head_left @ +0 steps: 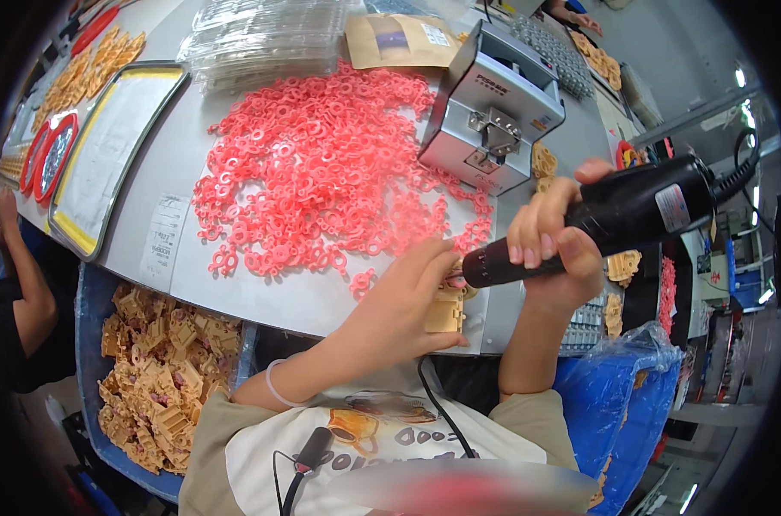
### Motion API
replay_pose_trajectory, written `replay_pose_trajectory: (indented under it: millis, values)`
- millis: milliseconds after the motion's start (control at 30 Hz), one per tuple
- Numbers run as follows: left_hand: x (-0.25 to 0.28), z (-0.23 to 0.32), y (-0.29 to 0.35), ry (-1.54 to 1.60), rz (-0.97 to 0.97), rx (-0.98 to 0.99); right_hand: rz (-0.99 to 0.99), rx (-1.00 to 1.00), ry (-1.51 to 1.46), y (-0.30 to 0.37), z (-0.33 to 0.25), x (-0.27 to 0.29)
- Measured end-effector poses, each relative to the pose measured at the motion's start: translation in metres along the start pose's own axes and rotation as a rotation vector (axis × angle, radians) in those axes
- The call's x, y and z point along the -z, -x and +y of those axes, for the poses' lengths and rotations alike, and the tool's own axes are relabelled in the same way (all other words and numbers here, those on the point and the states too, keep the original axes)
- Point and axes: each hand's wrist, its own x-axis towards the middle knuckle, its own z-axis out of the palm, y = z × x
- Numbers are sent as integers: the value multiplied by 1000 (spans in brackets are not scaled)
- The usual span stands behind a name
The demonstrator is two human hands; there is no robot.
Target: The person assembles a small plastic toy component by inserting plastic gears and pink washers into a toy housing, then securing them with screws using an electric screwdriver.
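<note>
**Driving a fastener into a tan plastic part at the bench edge**

Holding: the left hand (407, 301) is clamped around a tan moulded plastic part (447, 310), pressing it down at the near edge of the grey worktable (261, 297). The right hand (552, 245) is closed around the barrel of a black electric screwdriver (618, 219), its tip meeting the part just beside the left fingers. The two hands sit close together, not quite touching.

Handling note: the step in hand appears to be screw-driving. It would go best with the tool kept square to the part, the part held flat against the table, and the left fingertips clear of the bit.

Materials and shapes:
- Tan part: rigid, blocky, ribbed, matte plastic.
- Screwdriver: smooth black cylinder with a label and a thick coiled cable at the rear.
- Pink rings (321, 172): small, soft-looking washers or seals, heaped loosely across the table, some linked in strips.
- Metal feeder box (492, 107): brushed grey, angular, behind the hands.
- Blue bin (89, 344): holds a pile of tan parts (162, 378), at the person's left.
- Steel tray (115, 146): shallow, yellow-edged, lined with white.
- Clear plastic trays (266, 39): stacked, glossy.
</note>
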Motion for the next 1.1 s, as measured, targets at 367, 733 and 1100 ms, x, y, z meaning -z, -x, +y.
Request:
replay_pose_trajectory:
  millis: [367, 733, 1100]
  values:
    - [2, -3, -2, 64, -12, 13, 43, 32, -111, -1, 0, -5]
    - [-3, -10, -1, 156, -11, 8, 139, 0, 40, 3, -6, -22]
    - [-2, -11, -2, 173, -34, 28, 63, -8, 58, 6, -2, -14]
